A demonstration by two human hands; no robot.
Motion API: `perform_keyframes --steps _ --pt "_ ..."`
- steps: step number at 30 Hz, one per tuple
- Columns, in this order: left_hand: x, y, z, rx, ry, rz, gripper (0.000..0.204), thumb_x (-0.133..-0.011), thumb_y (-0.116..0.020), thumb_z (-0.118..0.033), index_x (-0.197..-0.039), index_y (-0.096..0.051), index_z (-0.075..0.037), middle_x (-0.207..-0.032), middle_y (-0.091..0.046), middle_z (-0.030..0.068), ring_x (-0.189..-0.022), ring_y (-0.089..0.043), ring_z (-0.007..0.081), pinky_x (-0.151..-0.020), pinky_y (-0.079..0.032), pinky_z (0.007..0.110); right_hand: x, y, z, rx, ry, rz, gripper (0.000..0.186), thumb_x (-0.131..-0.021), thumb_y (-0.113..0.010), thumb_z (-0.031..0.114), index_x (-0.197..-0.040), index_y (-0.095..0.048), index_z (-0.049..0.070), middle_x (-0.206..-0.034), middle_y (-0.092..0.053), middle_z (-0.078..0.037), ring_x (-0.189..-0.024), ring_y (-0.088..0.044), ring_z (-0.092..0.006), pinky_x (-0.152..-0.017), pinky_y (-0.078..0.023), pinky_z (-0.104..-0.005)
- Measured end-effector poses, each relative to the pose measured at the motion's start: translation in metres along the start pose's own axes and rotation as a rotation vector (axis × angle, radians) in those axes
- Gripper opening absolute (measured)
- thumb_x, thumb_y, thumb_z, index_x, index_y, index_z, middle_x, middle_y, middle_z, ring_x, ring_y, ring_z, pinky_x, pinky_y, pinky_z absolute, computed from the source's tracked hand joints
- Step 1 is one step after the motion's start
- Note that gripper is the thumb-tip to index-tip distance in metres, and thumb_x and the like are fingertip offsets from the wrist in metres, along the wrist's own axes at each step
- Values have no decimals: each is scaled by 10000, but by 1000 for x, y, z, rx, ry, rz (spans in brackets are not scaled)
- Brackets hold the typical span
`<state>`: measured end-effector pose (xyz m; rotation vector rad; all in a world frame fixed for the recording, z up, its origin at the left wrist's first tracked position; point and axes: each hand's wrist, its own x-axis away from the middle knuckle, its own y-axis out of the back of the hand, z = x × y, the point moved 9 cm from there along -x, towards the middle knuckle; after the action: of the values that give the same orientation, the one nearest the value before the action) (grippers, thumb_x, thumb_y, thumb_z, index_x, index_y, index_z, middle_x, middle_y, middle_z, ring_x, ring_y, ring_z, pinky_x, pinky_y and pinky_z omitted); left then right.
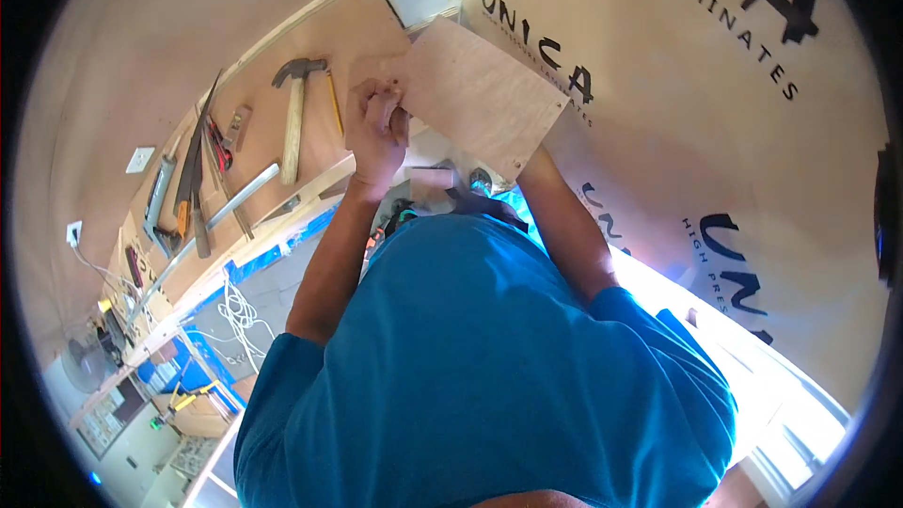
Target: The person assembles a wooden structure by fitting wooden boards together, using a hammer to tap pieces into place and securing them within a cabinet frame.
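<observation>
A flat rectangular piece of plywood is held up in front of me, tilted, with small dark spots near its corners. My right forearm reaches up behind it; the board covers the right hand, which appears to hold it from underneath. At the board's left edge is my left hand, its fingers curled and drawn together. Whatever lies between those fingers is too small or hidden to make out.
On the wooden bench at left lie a claw hammer, a pencil, a handsaw, a caulking gun and a metal bar. A large printed laminate sheet stands at right. White cable is coiled below the bench.
</observation>
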<state>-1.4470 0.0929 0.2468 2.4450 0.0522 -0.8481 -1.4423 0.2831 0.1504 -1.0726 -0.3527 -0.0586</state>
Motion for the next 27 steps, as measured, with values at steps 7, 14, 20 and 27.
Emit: perform_keyframes --steps 7,14,20,27 --pt "-1 7 -9 -79 -22 -8 409 -764 -633 156 -1107 -653 -65 -1220 -564 152 -1114 -611 330 -894 -562 372 2 -1 -2 -74 50 67 535 -1086 -498 302 -1561 -419 69 -1502 -550 -118 -1382 -533 -318 -1130 -451 -477" --pt "-8 3 -23 -30 -83 14 469 -773 -572 201 -1171 -642 -37 -1250 -556 165 -1161 -603 306 -907 -563 373 2 -1 3 -76 75 92 539 -1092 -481 329 -1561 -416 71 -1500 -551 -116 -1384 -531 -319 -1122 -459 -481" --pt "13 -8 28 910 741 -107 247 -1013 -575 -66 -1254 -626 -44 -1039 -642 74 -983 -667 185 -791 -564 332 7 2 3 -85 65 114 544 -1097 -466 352 -1562 -414 73 -1498 -551 -114 -1387 -529 -320 -1115 -467 -485" --pt "8 -23 8 1097 712 147 466 -1019 -640 -162 -1452 -517 -39 -1080 -658 67 -946 -663 155 -751 -566 299 18 6 4 -73 58 130 551 -1103 -449 378 -1562 -411 76 -1496 -551 -111 -1389 -527 -322 -1106 -475 -489"
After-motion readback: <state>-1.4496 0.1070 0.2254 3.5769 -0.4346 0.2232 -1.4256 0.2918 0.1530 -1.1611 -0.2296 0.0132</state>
